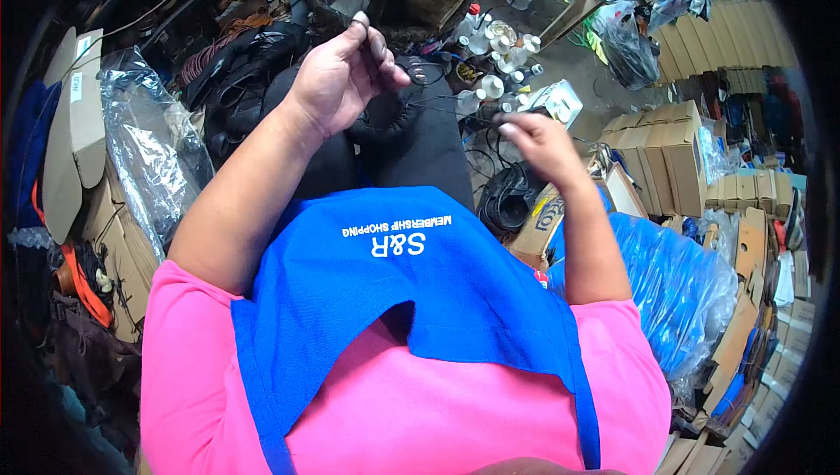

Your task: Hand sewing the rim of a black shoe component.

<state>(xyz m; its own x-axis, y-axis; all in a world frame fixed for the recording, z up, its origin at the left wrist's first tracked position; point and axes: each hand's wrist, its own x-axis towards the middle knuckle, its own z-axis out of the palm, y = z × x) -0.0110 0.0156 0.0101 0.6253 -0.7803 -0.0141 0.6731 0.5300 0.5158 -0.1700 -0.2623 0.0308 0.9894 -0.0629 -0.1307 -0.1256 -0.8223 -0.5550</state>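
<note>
My left hand (339, 81) is raised over my lap, its fingers curled and the thumb against the index finger; what they pinch, if anything, I cannot make out. Below it, on my dark trousers (416, 147), rests a black piece that looks like a shoe (382, 121), partly hidden by the hand. Thin dark thread (451, 101) stretches from near this piece toward my right hand (544, 144). That hand is held out to the right, closed in a pinch around the thread's dark end, slightly blurred.
Several white bottles (494, 86) stand ahead on the floor. Black shoes (254, 68) are heaped at the left, by a clear plastic bag (153, 143). Cardboard boxes (656, 156) and a blue plastic-wrapped bundle (665, 278) lie at the right. A blue apron (350, 291) covers my front.
</note>
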